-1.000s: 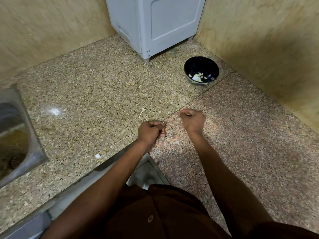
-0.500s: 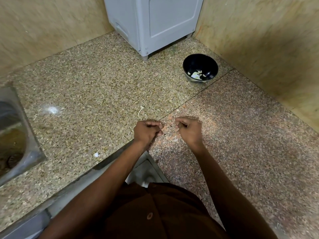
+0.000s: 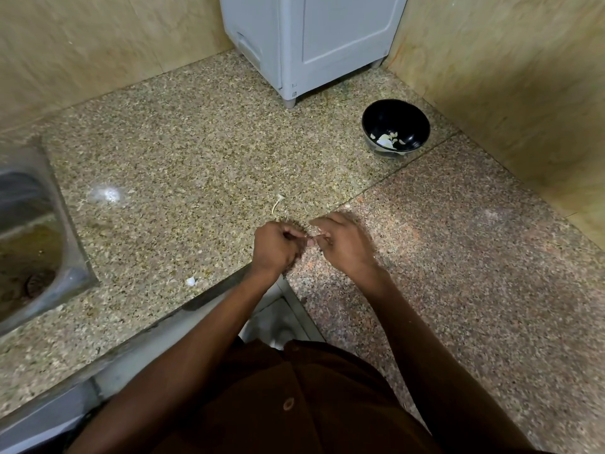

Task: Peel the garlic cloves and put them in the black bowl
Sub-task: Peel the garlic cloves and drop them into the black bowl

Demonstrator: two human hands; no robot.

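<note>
**Two hands meet over the seam, one small clove between them**

Here we are at the speckled granite worktop, and both hands are right on the job. The left hand is curled into a loose fist, the right hand curled too, and the fingertips of the two come together on one small pale garlic clove, pinched between them just above the seam where the two stone slabs meet. It is blurred and mostly hidden by the fingers, so whether the skin is on or off I cannot tell.

Count it up: two hands, one clove in play, one round glossy black bowl. The bowl stands well apart from the hands, up by the right wall, beside the foot of the grey plastic cabinet. A few whitish pieces lie at its bottom; too small to count for sure.

On the stone, one thin pale stem scrap just beyond the left hand, one white fleck near the front edge, and the steel sink at far left.

Against half a second ago: the hands were apart with a gap between the knuckles; now they have closed up and touch. The bowl has not budged.
</note>
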